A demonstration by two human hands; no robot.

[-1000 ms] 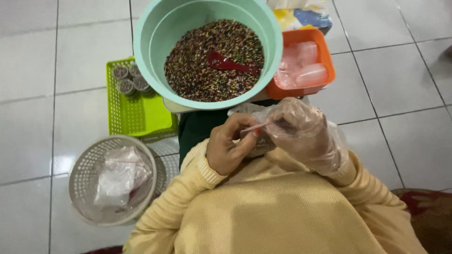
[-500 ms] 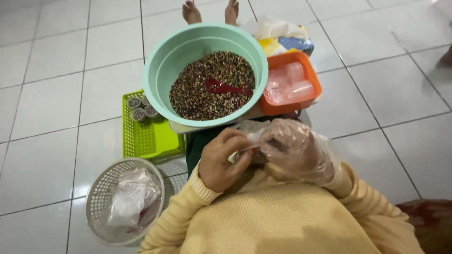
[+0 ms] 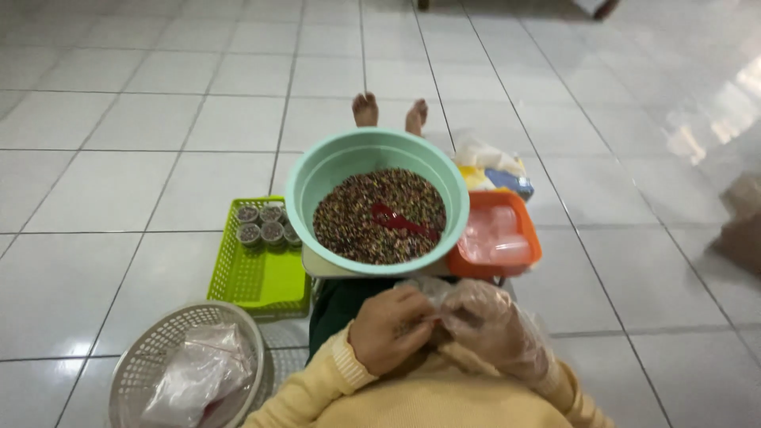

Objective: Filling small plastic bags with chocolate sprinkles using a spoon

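**Hands joined at the chest, bowl just ahead**

Head view: a pale tiled floor runs out in every direction, and the person sits on it with legs stretched forward, bare feet [image 3: 390, 112] showing past the far rim of a green bowl [image 3: 317, 170] of dark mixed grain with a red scoop [image 3: 400, 219] lying in it. The left hand [image 3: 391, 327], bare, and the right hand [image 3: 493, 325], in a clear plastic glove, meet close to the body, fingers curled together round something small; what it is cannot be made out. The bowl lies straight ahead of both hands, equally near to each. An orange tub [image 3: 531, 238] sits right of it, a green basket [image 3: 258, 277] with small filled cups [image 3: 261, 223] left, a white basket [image 3: 158, 337] nearer.

Against half a second ago, the camera has tilted up: more floor shows, and the thin stick-like piece between the fingers is no longer visible.
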